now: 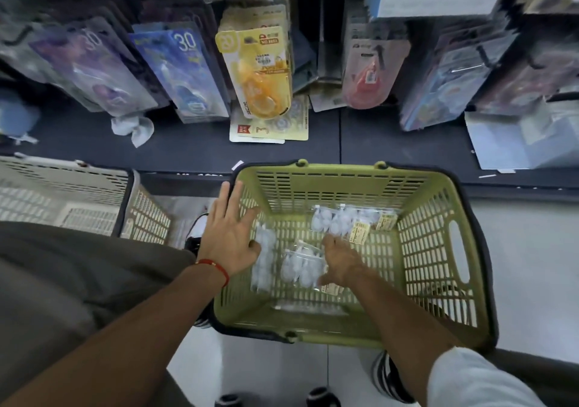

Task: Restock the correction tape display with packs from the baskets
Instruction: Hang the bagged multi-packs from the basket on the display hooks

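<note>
A green basket (438, 281) sits on the floor below the display and holds several clear packs. My left hand (228, 234) is spread flat at the basket's left wall, its fingers straight, its thumb touching a clear pack (264, 262) standing against that wall. My right hand (340, 261) reaches down inside the basket onto another clear pack (300, 267); its fingers are blurred and partly hidden. More clear packs (347, 221) lie toward the basket's far side. Correction tape packs hang on the display above, a yellow one (260, 71) in the middle.
A beige basket (62, 200) stands at the left on the floor. Blue packs (185, 68) and a red pack (372, 71) hang on pegs. Flat packs (269, 127) lie on the dark shelf (188, 146). My shoes show at the bottom.
</note>
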